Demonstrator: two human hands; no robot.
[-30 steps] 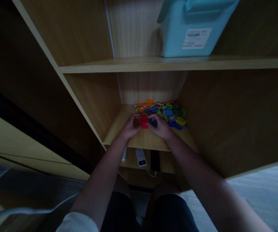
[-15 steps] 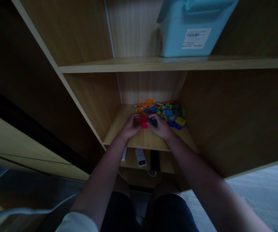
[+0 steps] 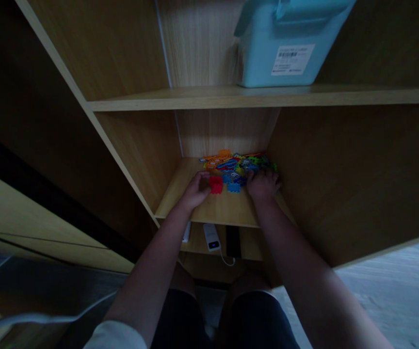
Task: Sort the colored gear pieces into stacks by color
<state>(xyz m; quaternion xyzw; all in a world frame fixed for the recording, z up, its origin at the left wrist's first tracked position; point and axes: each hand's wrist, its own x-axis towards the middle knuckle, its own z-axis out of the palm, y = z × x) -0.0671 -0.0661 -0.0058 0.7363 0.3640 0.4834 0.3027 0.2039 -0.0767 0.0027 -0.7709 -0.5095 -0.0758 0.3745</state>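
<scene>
My left hand has its fingers and thumb curled at the left side of a red toothed-edge plastic block, holding it just above or on the shelf. My right hand reaches over the right part of a pile of coloured interlocking plastic pieces, fingers spread and partly among them. Whether a piece is under its fingertips is hidden. Close to the red block, a blue piece lies flat between my hands. Orange pieces lie at the back left of the pile.
A wooden shelf board runs above my hands, bearing a light blue plastic bin with a label. Cabinet side walls close in left and right. Below are a white device with a cable and a black flat object.
My right hand has left the red block, where it held a dark piece, and moved right onto the pile. A blue piece now shows right of the block. My left hand stays put.
</scene>
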